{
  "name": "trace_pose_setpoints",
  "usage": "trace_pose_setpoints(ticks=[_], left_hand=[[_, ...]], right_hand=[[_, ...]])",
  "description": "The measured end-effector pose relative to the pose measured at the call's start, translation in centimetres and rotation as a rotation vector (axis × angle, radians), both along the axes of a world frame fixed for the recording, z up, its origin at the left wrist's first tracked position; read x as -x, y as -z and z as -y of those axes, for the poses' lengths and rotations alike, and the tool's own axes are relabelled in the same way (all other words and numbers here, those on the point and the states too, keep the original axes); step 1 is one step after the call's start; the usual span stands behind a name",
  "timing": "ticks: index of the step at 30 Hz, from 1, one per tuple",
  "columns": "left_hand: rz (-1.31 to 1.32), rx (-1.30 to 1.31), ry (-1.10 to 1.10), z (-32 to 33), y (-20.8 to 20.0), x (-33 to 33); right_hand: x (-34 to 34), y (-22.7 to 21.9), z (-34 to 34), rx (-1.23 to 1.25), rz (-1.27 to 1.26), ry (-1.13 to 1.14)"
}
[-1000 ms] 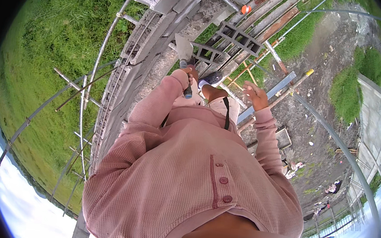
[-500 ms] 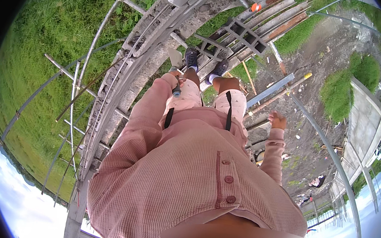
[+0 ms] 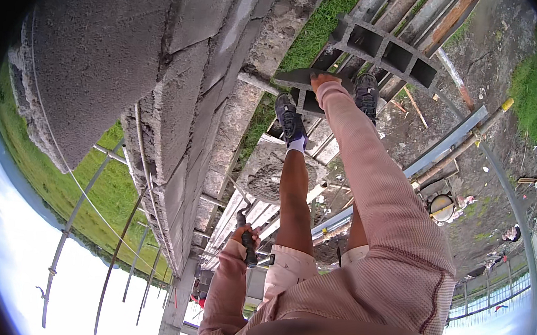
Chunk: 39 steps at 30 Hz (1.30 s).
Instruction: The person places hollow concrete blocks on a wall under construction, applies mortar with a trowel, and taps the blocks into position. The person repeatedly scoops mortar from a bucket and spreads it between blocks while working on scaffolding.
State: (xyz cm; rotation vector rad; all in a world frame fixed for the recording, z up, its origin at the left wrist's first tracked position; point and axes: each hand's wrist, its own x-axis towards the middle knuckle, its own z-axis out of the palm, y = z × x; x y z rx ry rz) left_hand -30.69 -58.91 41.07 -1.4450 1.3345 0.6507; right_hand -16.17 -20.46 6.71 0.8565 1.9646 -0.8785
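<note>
My right hand (image 3: 322,80) reaches down between my shoes and is closed on the edge of a grey hollow concrete block (image 3: 295,76); its fingers are partly hidden. A second hollow concrete block (image 3: 389,55) lies just beyond it, its square cavities showing. My left hand (image 3: 246,235) hangs by my left leg, wrapped round the dark handle of a trowel (image 3: 250,253). The trowel's blade is hard to make out from this angle.
A block wall (image 3: 182,94) rises close on my left, with a taut string (image 3: 68,171) along it. Planks and metal beams (image 3: 419,17) lie beneath the blocks. Scaffold pipes (image 3: 506,181) stand to the right, above muddy ground.
I have bent forward beside the wall. My right hand has gone from my right side down to the nearer concrete block. My left hand still holds the trowel.
</note>
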Motion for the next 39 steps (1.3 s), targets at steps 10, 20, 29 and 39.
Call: trace_pose_setpoints(ticks=[10,20,29,39], left_hand=[[-0.074,-0.197,-0.162,-1.4,1.0,-2.0],[-0.049,-0.3,-0.219,-5.8,1.9,-3.1],[-0.124,-0.298,-0.37,-1.7,4.0,-5.3],[-0.166,-0.171,-0.641,-0.8,0.3,-9.6]], right_hand=[[-3.1,-10.0,-6.5,0.169,0.012,0.021],[-15.7,-23.8,-26.7,-0.347,-0.127,0.129],[-16.5,-4.7,-38.4,-0.459,0.175,0.038],[-16.8,8.7,-35.8,-0.397,0.32,0.089]])
